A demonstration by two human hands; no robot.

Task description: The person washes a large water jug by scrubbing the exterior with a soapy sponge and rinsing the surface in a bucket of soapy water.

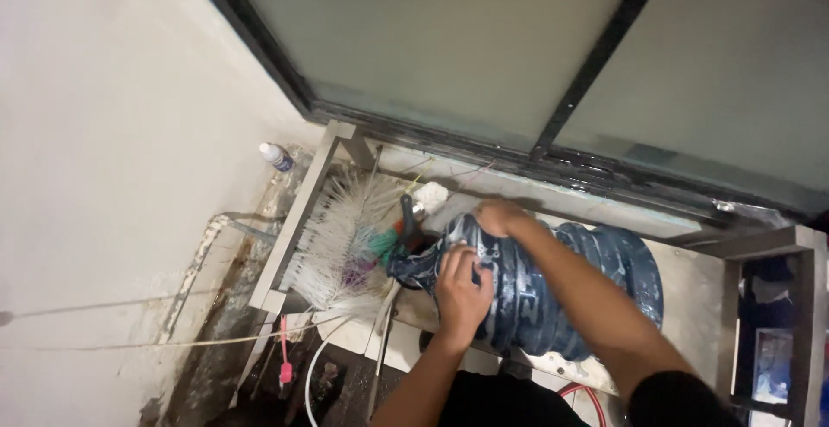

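Observation:
A large blue water jug (570, 293) lies on its side on a metal frame stand (294, 220), its neck pointing left. The neck meets a big round brush with white bristles (332, 237) and some green and purple ones at its hub. My left hand (462, 289) presses flat on the jug's shoulder near the neck. Farther back, my right hand (499, 217) grips the top of the jug's shoulder. The jug's surface looks wet and soapy.
Frosted glass panels in dark frames (596, 56) rise behind the stand. A white wall is at left, with a small bottle (276, 157) on a ledge. Hoses and a pink-handled tool (283, 362) lie on the wet floor below. Blue objects sit at right (773, 358).

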